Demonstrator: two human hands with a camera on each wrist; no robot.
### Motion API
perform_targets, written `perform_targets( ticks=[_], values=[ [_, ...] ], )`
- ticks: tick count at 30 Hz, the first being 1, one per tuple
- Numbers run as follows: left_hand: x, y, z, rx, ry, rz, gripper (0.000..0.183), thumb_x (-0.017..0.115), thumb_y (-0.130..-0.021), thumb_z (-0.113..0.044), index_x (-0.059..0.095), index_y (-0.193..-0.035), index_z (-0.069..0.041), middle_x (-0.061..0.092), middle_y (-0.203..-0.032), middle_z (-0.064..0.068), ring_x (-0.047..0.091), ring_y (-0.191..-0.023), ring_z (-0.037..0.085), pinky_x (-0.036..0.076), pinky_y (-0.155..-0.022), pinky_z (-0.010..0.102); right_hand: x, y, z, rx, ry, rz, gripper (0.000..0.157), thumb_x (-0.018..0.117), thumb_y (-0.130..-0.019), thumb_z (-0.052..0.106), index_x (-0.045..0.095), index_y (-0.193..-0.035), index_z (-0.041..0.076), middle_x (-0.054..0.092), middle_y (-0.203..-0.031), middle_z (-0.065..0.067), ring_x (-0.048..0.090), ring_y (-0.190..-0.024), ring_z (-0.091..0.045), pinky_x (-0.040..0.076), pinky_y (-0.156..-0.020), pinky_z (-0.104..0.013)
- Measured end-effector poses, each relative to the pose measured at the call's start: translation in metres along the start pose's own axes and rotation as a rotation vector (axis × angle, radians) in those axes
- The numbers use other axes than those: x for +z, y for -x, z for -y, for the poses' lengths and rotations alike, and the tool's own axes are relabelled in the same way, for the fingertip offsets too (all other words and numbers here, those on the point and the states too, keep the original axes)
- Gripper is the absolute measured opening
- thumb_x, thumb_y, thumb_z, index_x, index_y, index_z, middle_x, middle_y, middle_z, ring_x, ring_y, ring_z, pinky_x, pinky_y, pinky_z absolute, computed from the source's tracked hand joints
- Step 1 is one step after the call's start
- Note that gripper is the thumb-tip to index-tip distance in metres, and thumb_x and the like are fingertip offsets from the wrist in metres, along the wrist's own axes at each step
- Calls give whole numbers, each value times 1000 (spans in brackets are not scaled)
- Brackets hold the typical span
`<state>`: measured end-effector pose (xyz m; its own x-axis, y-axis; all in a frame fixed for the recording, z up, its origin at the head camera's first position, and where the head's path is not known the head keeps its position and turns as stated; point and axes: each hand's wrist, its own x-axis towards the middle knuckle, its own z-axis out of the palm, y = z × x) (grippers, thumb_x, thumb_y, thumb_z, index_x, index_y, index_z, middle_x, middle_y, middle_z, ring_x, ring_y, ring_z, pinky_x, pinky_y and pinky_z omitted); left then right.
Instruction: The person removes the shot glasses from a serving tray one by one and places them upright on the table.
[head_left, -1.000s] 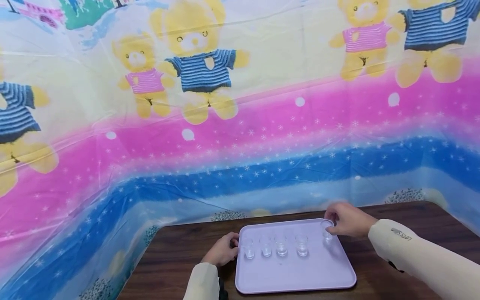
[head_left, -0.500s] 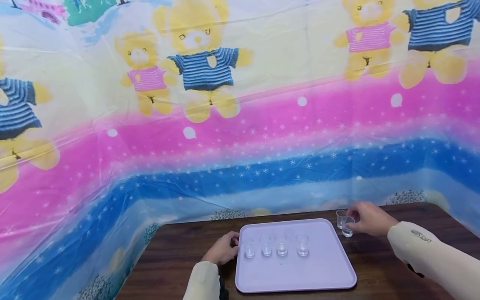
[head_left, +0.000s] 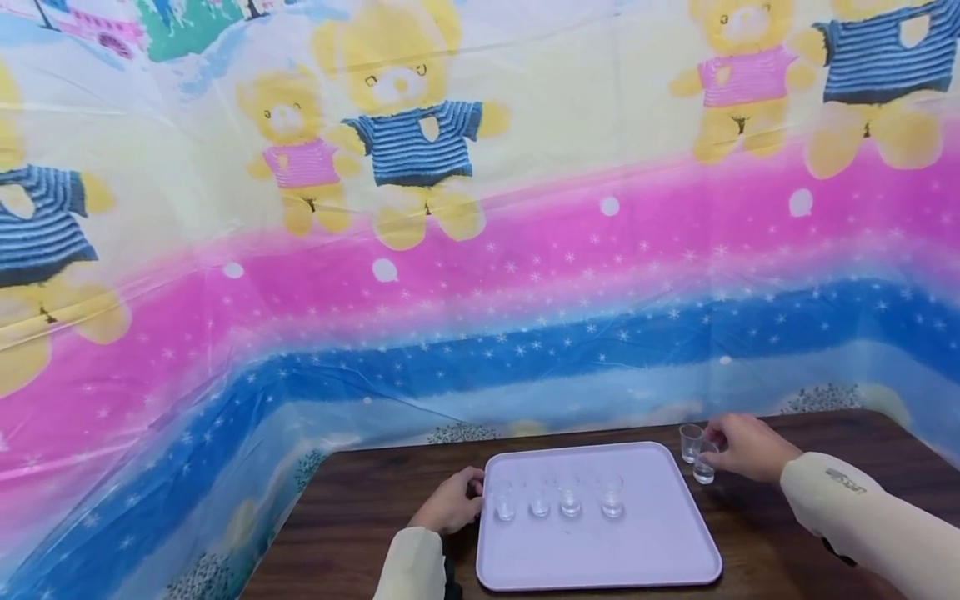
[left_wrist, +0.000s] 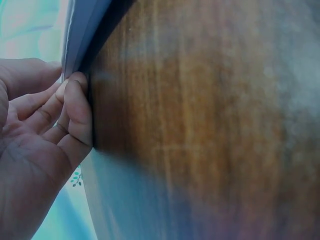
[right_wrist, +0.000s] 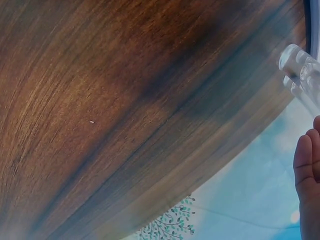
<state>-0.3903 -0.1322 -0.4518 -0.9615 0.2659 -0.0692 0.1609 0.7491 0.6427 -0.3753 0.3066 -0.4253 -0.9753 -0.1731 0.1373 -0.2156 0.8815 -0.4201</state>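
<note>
A pale lilac tray (head_left: 600,558) lies on the table, bearing several small clear shot glasses (head_left: 570,500) in a row, with clear liquid in the bottoms. My left hand (head_left: 452,500) grips the tray's left edge; in the left wrist view its thumb and bent fingers (left_wrist: 77,107) meet at the rim. To the right of the tray, my right hand (head_left: 753,448) pinches the rim of a shot glass (head_left: 703,472) standing upright on the wood. Just behind that one stands another shot glass (head_left: 691,442). The right wrist view catches only part of the fingers (right_wrist: 305,165).
The dark wooden table (head_left: 375,483) ends at a patterned cloth backdrop (head_left: 480,333) with printed bears, which hangs along its back and sides. Bare wood shows to the right of the right hand and at the left of the tray.
My right hand has carried a shot glass from over the tray's right edge to the table beside the other glass. The left hand keeps its place at the tray.
</note>
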Motion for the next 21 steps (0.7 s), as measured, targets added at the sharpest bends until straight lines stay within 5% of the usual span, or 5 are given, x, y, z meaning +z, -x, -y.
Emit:
perform_targets(
  ticks=[6,11,16,21],
  values=[
    [4,0,2,17,11,5,33,54,-80,-4,47,-113,-4,46,-83,3,50,-59,17,41,-51,30,3,3,-4,-23,16,-48,34,71,-67,32,60,-88,7,52,-74,1,48,-67,-12,44,-59,-33],
    [4,2,0,17,24,8,33,54,-80,-3,47,-112,-3,46,-83,3,50,-60,16,42,-51,30,0,1,1,-124,40,-104,34,70,-66,38,60,-82,9,49,-70,3,44,-62,-11,39,-54,-29],
    [4,0,1,10,23,1,33,55,-81,-4,47,-113,-4,47,-83,2,50,-59,15,42,-51,28,1,-5,19,-210,42,-130,31,71,-66,35,59,-83,11,51,-73,3,46,-65,-12,39,-57,-29],
    [3,-3,4,19,28,-5,34,55,-80,-4,47,-113,-3,47,-82,2,50,-58,15,42,-50,28,5,-10,47,-211,12,-69,34,71,-65,39,60,-86,14,52,-76,6,49,-70,-13,41,-60,-29]
  ],
)
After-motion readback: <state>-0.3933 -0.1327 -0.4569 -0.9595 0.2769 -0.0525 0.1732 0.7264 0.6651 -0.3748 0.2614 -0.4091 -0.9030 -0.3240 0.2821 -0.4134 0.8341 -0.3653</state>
